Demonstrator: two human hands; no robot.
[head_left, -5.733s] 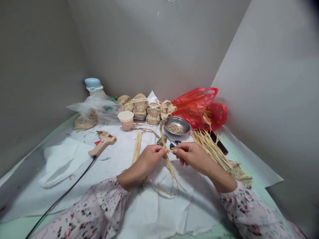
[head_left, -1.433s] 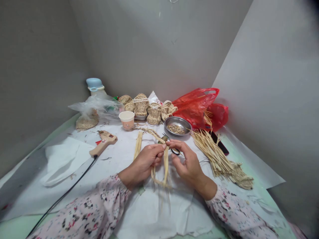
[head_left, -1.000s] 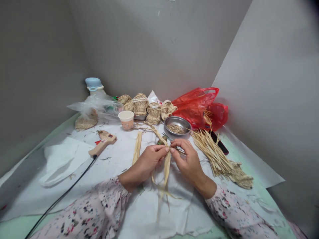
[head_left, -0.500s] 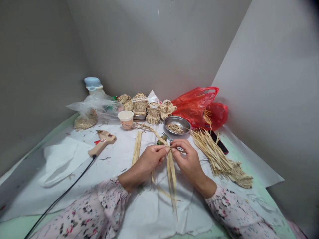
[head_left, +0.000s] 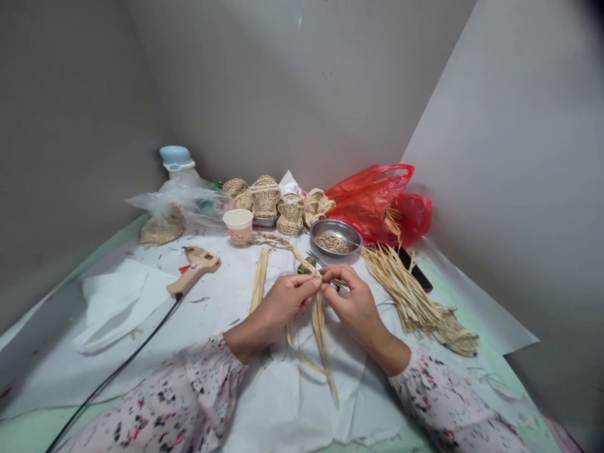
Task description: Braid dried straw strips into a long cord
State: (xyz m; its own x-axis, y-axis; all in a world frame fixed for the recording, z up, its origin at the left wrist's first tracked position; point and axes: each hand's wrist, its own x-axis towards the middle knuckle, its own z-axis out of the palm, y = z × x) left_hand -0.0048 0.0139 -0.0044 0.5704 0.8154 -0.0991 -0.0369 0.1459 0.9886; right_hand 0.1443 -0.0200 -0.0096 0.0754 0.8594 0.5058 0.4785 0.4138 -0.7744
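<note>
My left hand point(head_left: 282, 306) and my right hand point(head_left: 352, 302) meet over the white paper, both pinched on a straw braid point(head_left: 287, 246). The braided part runs away from my fingers toward the paper cup point(head_left: 238, 226). Loose pale straw strips point(head_left: 321, 330) hang down from the pinch point toward me. My fingers are closed around the strands where braid and loose ends join. Black-handled scissors point(head_left: 325, 267) lie just behind my right hand, partly hidden by it.
A glue gun point(head_left: 194, 268) with black cord lies at left. A bundle of straw point(head_left: 413, 302) lies at right beside a red plastic bag point(head_left: 377, 201). Behind are a metal bowl point(head_left: 336, 235), small woven baskets point(head_left: 278, 204), a clear bag point(head_left: 182, 198) and a flat straw pair point(head_left: 259, 280).
The hands stay pinched at the same spot. The loose strips below them have swung and crossed, now trailing toward the lower right. The braid has straightened toward the cup since the earliest frame.
</note>
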